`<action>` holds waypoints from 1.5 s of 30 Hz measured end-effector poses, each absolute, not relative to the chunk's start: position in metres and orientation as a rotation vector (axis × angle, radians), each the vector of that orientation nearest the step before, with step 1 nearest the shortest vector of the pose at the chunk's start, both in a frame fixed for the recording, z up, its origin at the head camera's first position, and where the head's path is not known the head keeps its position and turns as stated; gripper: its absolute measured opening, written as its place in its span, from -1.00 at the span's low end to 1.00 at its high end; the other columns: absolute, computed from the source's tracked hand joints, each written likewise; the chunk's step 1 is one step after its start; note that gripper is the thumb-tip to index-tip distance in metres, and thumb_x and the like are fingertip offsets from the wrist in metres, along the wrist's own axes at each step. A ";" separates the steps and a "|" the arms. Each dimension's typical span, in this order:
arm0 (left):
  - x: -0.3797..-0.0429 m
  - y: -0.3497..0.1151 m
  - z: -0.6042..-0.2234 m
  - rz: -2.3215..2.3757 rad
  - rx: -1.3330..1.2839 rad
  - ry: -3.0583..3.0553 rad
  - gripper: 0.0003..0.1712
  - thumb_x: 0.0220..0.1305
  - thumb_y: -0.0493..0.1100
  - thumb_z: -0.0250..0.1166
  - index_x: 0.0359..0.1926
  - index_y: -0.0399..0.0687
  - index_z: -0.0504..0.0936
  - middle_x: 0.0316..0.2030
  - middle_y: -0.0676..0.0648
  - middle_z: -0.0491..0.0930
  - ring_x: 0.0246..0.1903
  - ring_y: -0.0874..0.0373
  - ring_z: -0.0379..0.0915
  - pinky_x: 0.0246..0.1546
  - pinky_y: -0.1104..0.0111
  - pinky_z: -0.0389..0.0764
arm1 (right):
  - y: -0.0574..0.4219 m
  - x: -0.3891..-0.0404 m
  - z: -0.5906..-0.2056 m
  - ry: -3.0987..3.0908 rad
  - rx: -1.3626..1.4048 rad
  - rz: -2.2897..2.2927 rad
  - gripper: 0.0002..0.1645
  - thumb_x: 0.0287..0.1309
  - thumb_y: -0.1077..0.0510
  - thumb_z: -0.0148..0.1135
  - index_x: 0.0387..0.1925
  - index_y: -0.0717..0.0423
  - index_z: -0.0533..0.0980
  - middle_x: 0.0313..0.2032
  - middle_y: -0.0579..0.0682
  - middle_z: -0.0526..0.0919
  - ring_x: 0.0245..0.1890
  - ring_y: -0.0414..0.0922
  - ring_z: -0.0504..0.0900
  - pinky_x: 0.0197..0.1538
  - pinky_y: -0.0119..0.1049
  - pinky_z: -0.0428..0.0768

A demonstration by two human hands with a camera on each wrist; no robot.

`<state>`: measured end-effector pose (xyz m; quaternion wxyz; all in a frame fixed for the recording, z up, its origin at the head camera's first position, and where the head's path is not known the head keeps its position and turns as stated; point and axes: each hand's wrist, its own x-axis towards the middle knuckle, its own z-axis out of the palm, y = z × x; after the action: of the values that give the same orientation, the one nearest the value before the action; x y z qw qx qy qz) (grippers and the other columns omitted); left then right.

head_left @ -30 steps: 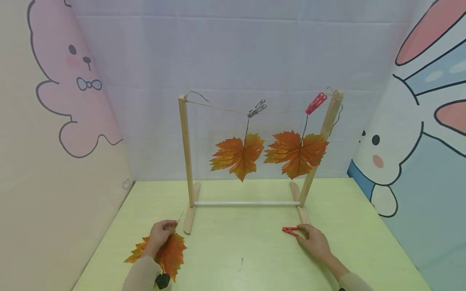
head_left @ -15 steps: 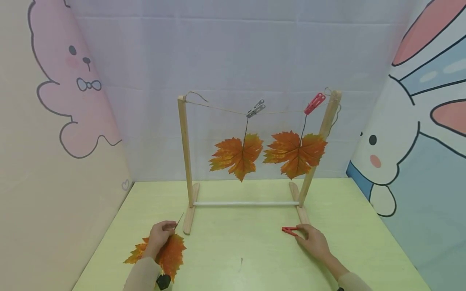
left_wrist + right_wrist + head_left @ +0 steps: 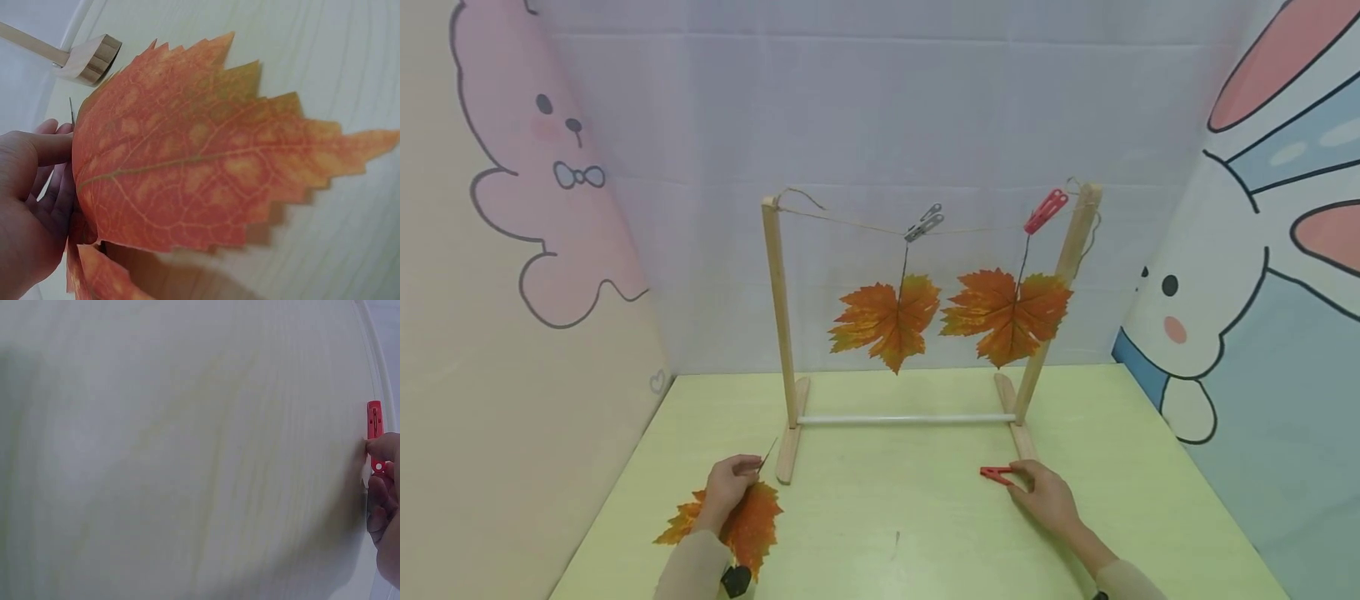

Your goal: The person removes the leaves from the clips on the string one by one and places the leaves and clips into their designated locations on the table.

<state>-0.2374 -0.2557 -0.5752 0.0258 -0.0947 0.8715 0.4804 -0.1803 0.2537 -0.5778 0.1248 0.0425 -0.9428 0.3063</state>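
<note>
At the front left of the table, my left hand (image 3: 727, 487) pinches the thin stem of an orange maple-like leaf (image 3: 752, 527); the stem's tip sticks up past the fingers. In the left wrist view the leaf (image 3: 187, 156) spreads beside the hand, its lower part curling under. My right hand (image 3: 1048, 497) pinches a red clothespin (image 3: 996, 475) by its handle ends, low over the table at the right. The right wrist view shows that clothespin (image 3: 374, 420) at its right edge, between thumb and fingers.
A wooden stand (image 3: 781, 308) carries a string between two posts. A grey clothespin (image 3: 923, 223) and a pink-red clothespin (image 3: 1046, 212) each hang a leaf from it. A white rod (image 3: 902, 419) joins the feet. A small thin mark or bit (image 3: 897, 543) shows on the table.
The head view shifts very slightly. Both hands keep their places, still holding the leaf stem and the red clothespin.
</note>
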 end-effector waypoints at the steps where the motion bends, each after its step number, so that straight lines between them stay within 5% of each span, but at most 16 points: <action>1: -0.237 -0.256 -0.575 1.479 -0.296 2.698 -0.70 0.11 -0.46 0.14 -0.08 -0.39 0.54 -0.15 -0.29 0.58 -0.20 -0.09 0.53 -0.15 0.13 0.53 | 0.253 -0.180 -0.577 -2.751 0.123 0.894 -0.62 -0.21 0.25 0.41 -0.23 0.20 0.57 -0.52 -0.15 0.50 -0.62 -0.31 0.27 -0.56 -0.40 0.25; 16: -0.241 -0.266 -0.573 1.443 -0.245 2.787 -0.72 0.06 -0.44 0.18 -0.14 -0.36 0.57 -0.22 -0.26 0.61 -0.28 -0.03 0.55 -0.26 0.20 0.57 | 0.254 -0.181 -0.578 -2.759 0.121 0.867 -0.62 -0.20 0.22 0.40 -0.22 0.20 0.57 -0.57 -0.16 0.44 -0.62 -0.31 0.26 -0.57 -0.40 0.23; 29: -0.249 -0.267 -0.536 1.470 -0.146 2.844 -0.73 0.12 -0.46 0.16 -0.11 -0.35 0.56 -0.15 -0.31 0.58 -0.22 -0.09 0.51 -0.24 0.22 0.58 | 0.254 -0.181 -0.574 -2.790 0.084 0.919 -0.58 -0.19 0.12 0.39 -0.20 0.19 0.57 -0.60 -0.17 0.38 -0.61 -0.28 0.26 -0.54 -0.41 0.22; 38: -0.256 -0.254 -0.514 1.488 0.045 2.867 -0.71 0.08 -0.45 0.22 -0.11 -0.33 0.57 -0.16 -0.29 0.59 -0.22 -0.06 0.52 -0.26 0.25 0.58 | 0.253 -0.185 -0.571 -2.799 0.113 0.899 -0.56 -0.12 0.05 0.37 -0.19 0.22 0.57 -0.30 -0.01 0.63 -0.46 -0.20 0.40 -0.38 -0.27 0.40; 45: -0.263 -0.243 -0.499 1.475 0.157 2.909 -0.72 0.05 -0.45 0.25 -0.15 -0.28 0.60 -0.20 -0.26 0.61 -0.27 -0.01 0.53 -0.35 0.37 0.54 | 0.254 -0.188 -0.561 -2.790 0.130 0.919 -0.55 -0.09 0.05 0.36 -0.16 0.23 0.56 -0.43 -0.05 0.60 -0.57 -0.25 0.37 -0.48 -0.33 0.35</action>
<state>-0.2626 -0.2434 -0.4986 -0.0621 0.0480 0.8891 0.4509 -0.1883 0.2536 -0.5612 0.1006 0.0440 -0.9440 0.3111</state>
